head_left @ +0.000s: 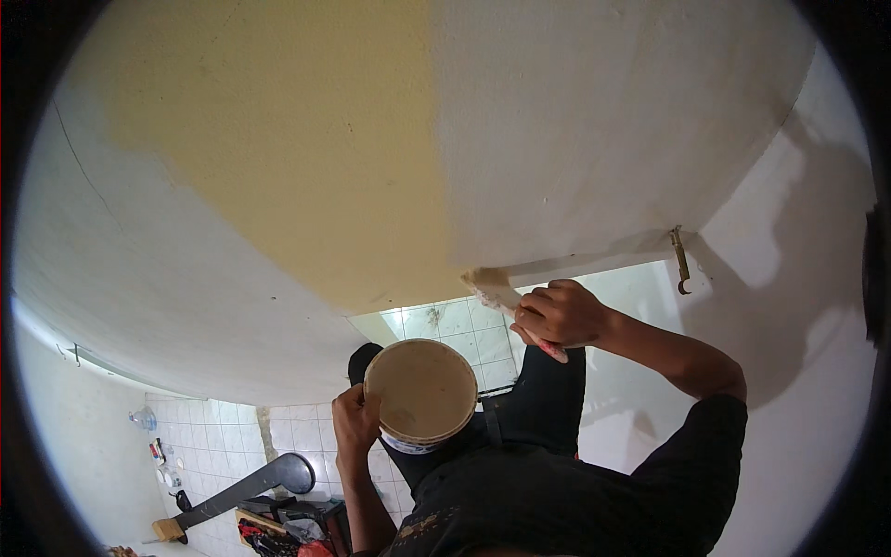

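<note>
My right hand (560, 314) is closed around the handle of a paintbrush (499, 292). The brush's bristles meet the lower edge of the wall, at the right border of a yellow painted patch (306, 158). At my lap, my left hand (356, 420) grips the left rim of a round paint bucket (422, 390). Beige or cream paint shows inside the bucket, though how deep it is I cannot tell. To the right of the yellow patch the wall (594, 121) is whitish and bare of yellow.
A brass hook-like fitting (682, 262) juts from the wall's lower right edge. White floor tiles (455, 325) show below. At lower left lie a long dark board-like object (243, 492), a pile of mixed items (297, 526) and a clear bottle (143, 419).
</note>
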`<state>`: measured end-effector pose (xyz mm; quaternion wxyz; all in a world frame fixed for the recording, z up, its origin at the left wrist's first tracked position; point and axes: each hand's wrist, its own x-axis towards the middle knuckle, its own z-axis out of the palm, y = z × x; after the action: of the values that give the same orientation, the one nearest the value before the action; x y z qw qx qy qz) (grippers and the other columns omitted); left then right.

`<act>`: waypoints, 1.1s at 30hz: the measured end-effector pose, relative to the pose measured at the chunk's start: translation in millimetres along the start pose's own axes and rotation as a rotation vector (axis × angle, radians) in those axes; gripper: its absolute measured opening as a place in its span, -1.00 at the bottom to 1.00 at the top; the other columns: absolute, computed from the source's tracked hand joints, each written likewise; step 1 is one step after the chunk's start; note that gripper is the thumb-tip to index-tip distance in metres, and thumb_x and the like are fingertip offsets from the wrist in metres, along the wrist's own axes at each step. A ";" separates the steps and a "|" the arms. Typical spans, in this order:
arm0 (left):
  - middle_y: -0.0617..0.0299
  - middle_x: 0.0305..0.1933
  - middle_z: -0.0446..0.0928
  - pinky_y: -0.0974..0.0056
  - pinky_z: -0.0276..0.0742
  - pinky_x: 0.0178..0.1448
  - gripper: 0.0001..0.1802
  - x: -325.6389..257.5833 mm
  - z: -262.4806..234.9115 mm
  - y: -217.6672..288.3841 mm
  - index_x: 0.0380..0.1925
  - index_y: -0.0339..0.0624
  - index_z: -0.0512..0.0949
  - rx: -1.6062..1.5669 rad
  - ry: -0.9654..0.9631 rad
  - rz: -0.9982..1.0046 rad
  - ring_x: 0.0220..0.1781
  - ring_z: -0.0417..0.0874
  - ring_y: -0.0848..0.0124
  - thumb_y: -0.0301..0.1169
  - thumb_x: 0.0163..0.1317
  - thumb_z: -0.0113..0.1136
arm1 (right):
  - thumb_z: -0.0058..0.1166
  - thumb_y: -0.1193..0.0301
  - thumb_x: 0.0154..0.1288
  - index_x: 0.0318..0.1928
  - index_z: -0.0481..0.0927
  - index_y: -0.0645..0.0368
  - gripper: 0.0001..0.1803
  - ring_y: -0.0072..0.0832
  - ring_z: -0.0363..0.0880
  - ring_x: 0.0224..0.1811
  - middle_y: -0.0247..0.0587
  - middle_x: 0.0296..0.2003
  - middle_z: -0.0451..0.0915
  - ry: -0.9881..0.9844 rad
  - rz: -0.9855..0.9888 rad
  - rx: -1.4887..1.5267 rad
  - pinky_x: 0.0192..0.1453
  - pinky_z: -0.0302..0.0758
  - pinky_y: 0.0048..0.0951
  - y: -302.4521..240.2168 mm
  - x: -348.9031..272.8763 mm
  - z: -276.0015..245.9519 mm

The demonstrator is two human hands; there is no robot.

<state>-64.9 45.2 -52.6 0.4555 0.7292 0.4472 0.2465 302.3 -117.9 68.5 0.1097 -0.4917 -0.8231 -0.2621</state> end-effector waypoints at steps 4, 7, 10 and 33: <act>0.00 -0.73 0.32 0.16 0.26 -0.55 -0.64 0.0 0.0 4.9 -0.61 -0.44 0.41 0.023 -0.015 0.016 -0.64 0.34 0.49 -0.35 0.24 0.13 | 0.37 0.29 0.13 -0.44 0.57 0.06 -0.78 -0.49 0.62 -0.52 -0.40 -0.45 0.57 -0.108 0.034 0.067 -0.50 0.53 -0.42 5.2 4.8 -11.0; -0.01 -0.72 0.32 0.15 0.26 -0.54 -0.64 -2.7 -0.6 17.0 -0.60 -0.45 0.42 -0.054 -0.024 -0.034 -0.62 0.32 0.48 -0.35 0.25 0.13 | 0.36 0.28 0.12 -0.44 0.60 -0.02 -0.82 -0.53 0.63 -0.49 -0.45 -0.44 0.57 -0.161 0.023 -0.063 -0.44 0.53 -0.40 29.9 11.5 -49.6; -0.01 -0.71 0.31 0.15 0.26 -0.53 -0.64 -2.0 -2.5 10.0 -0.59 -0.46 0.42 -0.028 -0.027 -0.034 -0.61 0.31 0.47 -0.35 0.25 0.13 | 0.39 0.28 0.16 -0.28 0.69 0.00 -0.83 -0.52 0.74 -0.40 -0.40 -0.38 0.68 -0.227 -0.011 -0.216 -0.37 0.65 -0.39 51.1 33.8 -110.0; 0.22 -0.70 0.47 0.32 0.33 -0.69 -0.64 -1.7 -4.9 2.7 -0.56 -0.36 0.54 -0.029 -0.061 0.007 -0.76 0.45 0.50 -0.29 0.32 0.08 | 0.15 0.44 0.21 -0.39 0.48 0.13 -0.90 -0.60 0.40 -0.58 -0.35 -0.49 0.39 0.000 -0.010 -0.615 -0.56 0.33 -0.58 -24.1 18.4 -11.8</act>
<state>-68.3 45.4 -47.8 0.4784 0.7315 0.4268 0.2321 271.4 -119.6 78.6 -0.0457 -0.4978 -0.7077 -0.4993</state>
